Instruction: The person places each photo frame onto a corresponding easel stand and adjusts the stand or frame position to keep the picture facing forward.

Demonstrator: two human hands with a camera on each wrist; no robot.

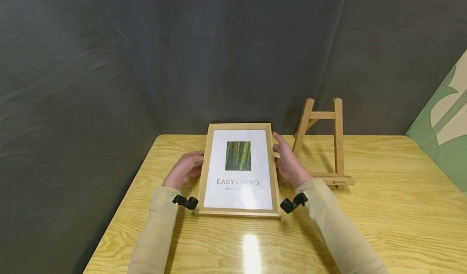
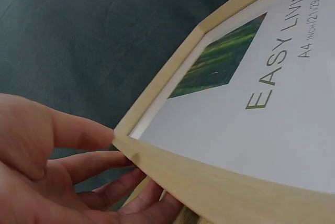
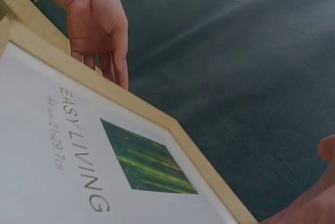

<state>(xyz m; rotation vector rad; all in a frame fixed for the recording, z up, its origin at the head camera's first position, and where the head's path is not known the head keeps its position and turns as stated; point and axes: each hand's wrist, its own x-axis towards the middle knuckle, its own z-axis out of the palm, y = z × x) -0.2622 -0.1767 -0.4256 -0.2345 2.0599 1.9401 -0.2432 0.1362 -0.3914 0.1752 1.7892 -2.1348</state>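
In the head view a pale wood picture frame [image 1: 239, 213] lies tilted between the two hands, its lower edge nearest me. Behind its clear front is a white sheet with a small green bamboo photo [image 1: 238, 155] and "EASY LIVING" lettering. My left hand [image 1: 185, 169] is at the left side, fingertips right at the rim; in the left wrist view several fingers [image 2: 149, 203] reach beneath the edge and one meets a corner. On the opposite side, my right hand [image 1: 290, 160] has its thumb pointing up along the rim, the other fingers partly hidden by the frame.
A small wooden easel [image 1: 338, 140] stands on the table to the right, just beyond my right hand. Dark cloth [image 1: 233, 55] hangs behind the yellow wood-grain table [image 1: 394, 209]. At the far right is a green leaf-patterned panel [image 1: 446, 132].
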